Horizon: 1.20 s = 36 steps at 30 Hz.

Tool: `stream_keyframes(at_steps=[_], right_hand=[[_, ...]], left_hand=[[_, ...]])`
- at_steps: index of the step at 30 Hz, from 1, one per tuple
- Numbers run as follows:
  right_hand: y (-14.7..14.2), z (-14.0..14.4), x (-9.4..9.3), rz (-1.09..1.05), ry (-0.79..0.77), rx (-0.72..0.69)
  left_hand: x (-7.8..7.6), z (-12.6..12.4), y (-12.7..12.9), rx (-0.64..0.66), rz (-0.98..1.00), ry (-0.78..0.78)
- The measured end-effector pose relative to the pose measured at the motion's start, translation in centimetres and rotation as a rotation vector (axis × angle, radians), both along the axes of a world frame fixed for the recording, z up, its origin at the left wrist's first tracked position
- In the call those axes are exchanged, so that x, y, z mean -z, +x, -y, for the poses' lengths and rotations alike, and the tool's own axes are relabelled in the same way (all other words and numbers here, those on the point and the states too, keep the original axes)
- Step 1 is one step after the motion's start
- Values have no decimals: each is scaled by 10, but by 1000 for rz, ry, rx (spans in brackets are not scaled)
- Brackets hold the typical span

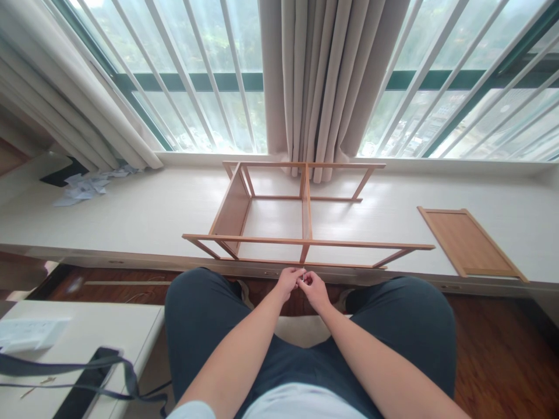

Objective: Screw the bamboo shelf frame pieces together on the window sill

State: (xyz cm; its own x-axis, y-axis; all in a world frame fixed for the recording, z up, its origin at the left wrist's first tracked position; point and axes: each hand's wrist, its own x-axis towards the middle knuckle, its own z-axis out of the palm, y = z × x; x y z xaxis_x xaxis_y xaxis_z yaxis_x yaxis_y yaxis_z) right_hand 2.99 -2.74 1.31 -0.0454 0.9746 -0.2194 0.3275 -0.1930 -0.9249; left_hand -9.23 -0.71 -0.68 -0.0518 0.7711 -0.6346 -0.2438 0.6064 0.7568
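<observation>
My left hand point(290, 283) and my right hand point(315, 290) meet between my knees, their fingers pinched together at the fingertips. A small light-coloured piece shows between them, too small for me to name. Just beyond the hands, a wooden frame point(307, 212) lies on its side on the white window ledge point(384, 215). It has slim brown rails, a solid panel point(231, 212) in its left part and a crossbar section near its middle. Neither hand touches the frame. Off to the right, a separate wooden panel point(471, 241) with two longer side rails rests flat on the ledge.
Torn white papers point(85, 187) lie at the ledge's left end. At lower left, a white table point(131, 317) carries a black phone point(89, 378), a dark strap point(65, 368) and a white power strip point(35, 333). Beige curtains point(318, 81) hang behind the frame.
</observation>
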Motion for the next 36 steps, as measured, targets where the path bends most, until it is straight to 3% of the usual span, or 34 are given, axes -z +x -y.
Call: stream_keyframes(at_steps=[24,36], right_hand=[[2,3,-5,328,98,-64],[3,3,-5,320,113,-73]], left_hand=[[0,-1,0,4,19,38],[-8,0,-2,29,31,-13]])
